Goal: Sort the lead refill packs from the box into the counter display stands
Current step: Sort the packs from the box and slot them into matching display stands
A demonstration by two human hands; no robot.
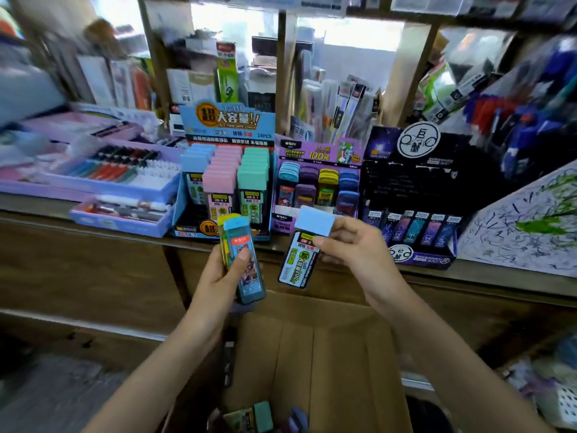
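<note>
One blue-capped pack [299,264] pinched in right hand [356,245] grip, cap up, long axis near upright. Matching blue stand [228,120] lies up-left, nearer left hand [218,276], which clasps probably two small packs [251,285]. Box [312,354] below.

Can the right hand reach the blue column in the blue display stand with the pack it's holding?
Probably yes. The right hand holds its blue-capped pack close to the blue stand, and the blue column is open on top. The left hand with its packs sits lower, in front.
</note>
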